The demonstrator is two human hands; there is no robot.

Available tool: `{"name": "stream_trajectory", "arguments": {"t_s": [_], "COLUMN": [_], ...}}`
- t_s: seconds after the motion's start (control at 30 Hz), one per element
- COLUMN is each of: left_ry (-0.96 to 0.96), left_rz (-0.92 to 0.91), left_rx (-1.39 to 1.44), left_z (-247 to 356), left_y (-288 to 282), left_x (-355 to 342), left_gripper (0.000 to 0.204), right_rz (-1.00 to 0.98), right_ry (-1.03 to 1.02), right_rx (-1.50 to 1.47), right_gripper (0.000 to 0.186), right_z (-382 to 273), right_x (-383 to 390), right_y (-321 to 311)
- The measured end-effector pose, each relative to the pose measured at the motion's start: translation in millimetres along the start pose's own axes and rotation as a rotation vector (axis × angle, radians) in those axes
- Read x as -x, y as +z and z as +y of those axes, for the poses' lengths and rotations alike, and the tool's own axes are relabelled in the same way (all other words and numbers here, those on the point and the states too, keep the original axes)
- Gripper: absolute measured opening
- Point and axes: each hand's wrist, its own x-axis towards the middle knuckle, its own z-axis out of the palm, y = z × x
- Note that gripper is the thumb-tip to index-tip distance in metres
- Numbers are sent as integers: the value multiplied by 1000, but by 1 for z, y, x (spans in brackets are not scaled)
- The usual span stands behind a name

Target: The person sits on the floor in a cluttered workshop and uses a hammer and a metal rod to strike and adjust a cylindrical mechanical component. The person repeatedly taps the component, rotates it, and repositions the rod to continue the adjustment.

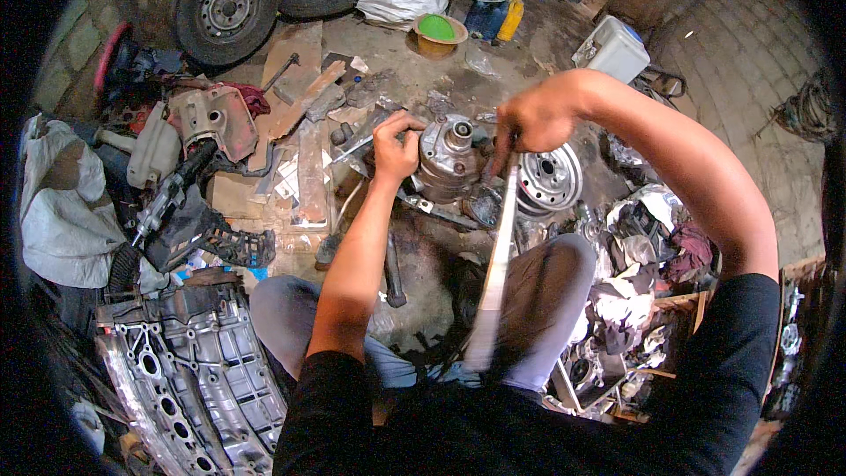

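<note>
Between my knees stands a round, greasy metal housing [448, 163] with a ring-shaped shaft end on top. My left hand [396, 146] is closed at the housing's left edge, its fingers curled over the upper flange. On the other side, my right hand [548, 113] is closed around the upper end of a long, pale flat strip [499, 273]. The strip slants down toward my lap, its lower end smeared by motion. A finger of the right hand points down beside the housing. A dark round metal part [482, 207] lies against the housing's lower right.
A silver wheel rim [551, 178] lies just right of the housing. Engine castings [198, 370] fill the lower left. Rags and scrap [639, 251] pile up at right. Tyres [226, 11], a basin [438, 42] and a white container [612, 48] stand farther back.
</note>
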Motion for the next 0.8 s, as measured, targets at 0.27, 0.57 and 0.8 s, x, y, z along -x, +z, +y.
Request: {"name": "stream_trajectory", "arguments": {"t_s": [0.27, 0.57, 0.8], "left_ry": [114, 17, 9], "left_rz": [-43, 46, -60], "left_rx": [21, -7, 16], "left_z": [5, 0, 5], "left_y": [15, 11, 9], "left_x": [-5, 1, 5], "left_gripper": [15, 14, 16], "right_rz": [-83, 732, 536], "right_ry": [599, 234, 77], "right_rx": [419, 267, 125], "right_gripper": [39, 34, 31], "right_z": [1, 16, 4], "right_x": [6, -19, -39], "right_y": [-1, -8, 13]}}
